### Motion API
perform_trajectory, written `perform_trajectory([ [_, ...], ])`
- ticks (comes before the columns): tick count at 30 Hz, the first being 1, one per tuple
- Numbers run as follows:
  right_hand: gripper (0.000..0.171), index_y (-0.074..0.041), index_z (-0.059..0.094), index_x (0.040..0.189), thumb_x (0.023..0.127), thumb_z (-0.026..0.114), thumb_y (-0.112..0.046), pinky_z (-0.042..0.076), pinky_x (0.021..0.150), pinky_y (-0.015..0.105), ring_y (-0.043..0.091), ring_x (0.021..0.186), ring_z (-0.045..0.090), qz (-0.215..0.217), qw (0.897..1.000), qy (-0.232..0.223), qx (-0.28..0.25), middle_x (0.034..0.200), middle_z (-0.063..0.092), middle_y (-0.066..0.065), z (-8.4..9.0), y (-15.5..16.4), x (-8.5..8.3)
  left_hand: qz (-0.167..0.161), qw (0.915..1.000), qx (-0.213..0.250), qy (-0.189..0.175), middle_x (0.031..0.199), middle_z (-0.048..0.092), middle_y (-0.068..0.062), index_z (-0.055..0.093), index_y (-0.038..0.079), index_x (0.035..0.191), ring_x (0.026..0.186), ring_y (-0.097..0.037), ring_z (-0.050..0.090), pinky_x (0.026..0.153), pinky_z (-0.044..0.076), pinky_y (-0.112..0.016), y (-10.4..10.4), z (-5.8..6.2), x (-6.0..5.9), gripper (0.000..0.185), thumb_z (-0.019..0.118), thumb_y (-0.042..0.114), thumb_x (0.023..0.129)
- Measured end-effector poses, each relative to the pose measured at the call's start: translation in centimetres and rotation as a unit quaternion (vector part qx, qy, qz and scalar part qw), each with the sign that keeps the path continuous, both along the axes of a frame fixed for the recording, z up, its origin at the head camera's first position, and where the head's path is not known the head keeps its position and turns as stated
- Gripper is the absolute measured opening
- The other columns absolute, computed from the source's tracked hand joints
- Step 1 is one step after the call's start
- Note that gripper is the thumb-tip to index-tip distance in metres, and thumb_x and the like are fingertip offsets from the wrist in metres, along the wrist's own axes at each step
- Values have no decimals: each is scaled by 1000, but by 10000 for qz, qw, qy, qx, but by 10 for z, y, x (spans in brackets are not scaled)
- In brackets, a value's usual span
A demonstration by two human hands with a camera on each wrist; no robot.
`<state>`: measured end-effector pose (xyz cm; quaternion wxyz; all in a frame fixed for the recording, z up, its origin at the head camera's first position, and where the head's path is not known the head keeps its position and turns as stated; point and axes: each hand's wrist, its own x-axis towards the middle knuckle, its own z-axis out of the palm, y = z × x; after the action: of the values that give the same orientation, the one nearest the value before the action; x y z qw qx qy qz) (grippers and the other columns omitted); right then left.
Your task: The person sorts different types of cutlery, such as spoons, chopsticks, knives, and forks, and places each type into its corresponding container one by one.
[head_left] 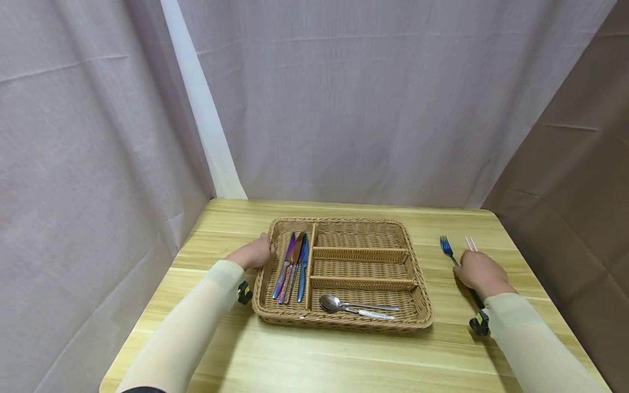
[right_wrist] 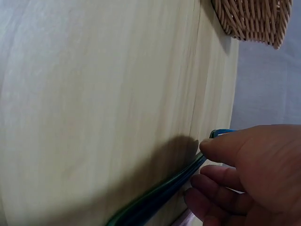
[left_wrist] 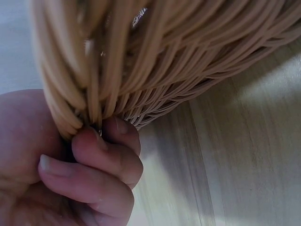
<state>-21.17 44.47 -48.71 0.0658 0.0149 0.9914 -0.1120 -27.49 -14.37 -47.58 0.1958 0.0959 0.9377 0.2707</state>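
A woven wicker cutlery basket (head_left: 363, 324) lies on the table in the head view. At its left side, my left hand (head_left: 254, 252) grips the wall, fingers curled under the weave (left_wrist: 155, 89) in the left wrist view. To the right of the basket, my right hand (head_left: 484, 272) pinches a blue fork (head_left: 446, 245) between thumb and fingers. The fork's tines point away from me, and its dark handle (right_wrist: 155, 197) runs back under the wrist. Two thin pale pink tips (head_left: 470, 244) show just beyond the right hand, which hides the rest.
Several knives (head_left: 302, 273), purple, coppery and blue, lie in the basket's long left compartment. Silver spoons (head_left: 330, 303) lie in the front right compartment. Two further compartments are behind it. The wooden table (head_left: 275, 360) meets grey curtains (head_left: 363, 109) at the back.
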Motion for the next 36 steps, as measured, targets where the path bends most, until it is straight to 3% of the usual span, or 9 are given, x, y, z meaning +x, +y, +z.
perform_trajectory([
  [7,25,-2,67,86,104,62,-18,55,68,65,39,80,66,-37,9997,-224,42,94,69,29,1,-1,1,26,10000,30,3,133,58,-36,16,-17,162,102,-34,65,76,58,-41,-2,-3,-1,60,34,21,119],
  [15,24,-2,69,87,103,57,-15,55,67,65,42,83,67,-143,9993,-351,-7,100,69,33,-4,1,-2,37,10000,5,-1,141,55,-39,18,-17,161,112,-37,66,85,61,-44,-2,-5,-2,59,35,20,118],
  [18,24,-2,69,88,103,55,-14,55,66,65,41,83,67,-206,9991,-381,-10,102,69,34,-5,2,-3,6,10000,-43,53,139,57,-39,15,-18,162,105,-35,66,78,60,-40,-1,-5,-3,61,35,19,118],
  [24,26,-2,68,87,102,50,-11,53,63,59,37,79,64,-334,9982,-491,-42,100,68,33,-4,2,-4,-31,10000,-20,52,104,61,-25,8,-19,164,73,-25,58,58,50,-32,2,-5,-5,64,33,17,118],
  [26,26,-2,69,87,102,49,-11,53,62,58,37,79,63,-320,9982,-502,-37,100,68,33,-4,2,-4,-39,10000,-39,63,102,60,-22,8,-20,164,71,-23,55,57,48,-30,2,-5,-4,64,33,17,118],
  [30,27,-1,71,89,102,48,-9,53,61,58,36,78,63,-323,9983,-491,-40,101,69,34,-4,2,-5,-41,9999,-26,93,115,62,-29,9,-19,164,80,-26,61,62,53,-34,1,-5,-4,63,32,17,118],
  [36,29,0,72,91,101,46,-8,53,59,57,37,79,63,-394,9980,-485,-65,102,69,34,-6,5,-8,-156,9994,-131,284,145,53,-45,10,-22,163,111,-38,66,87,59,-46,0,-4,-2,64,33,17,118],
])
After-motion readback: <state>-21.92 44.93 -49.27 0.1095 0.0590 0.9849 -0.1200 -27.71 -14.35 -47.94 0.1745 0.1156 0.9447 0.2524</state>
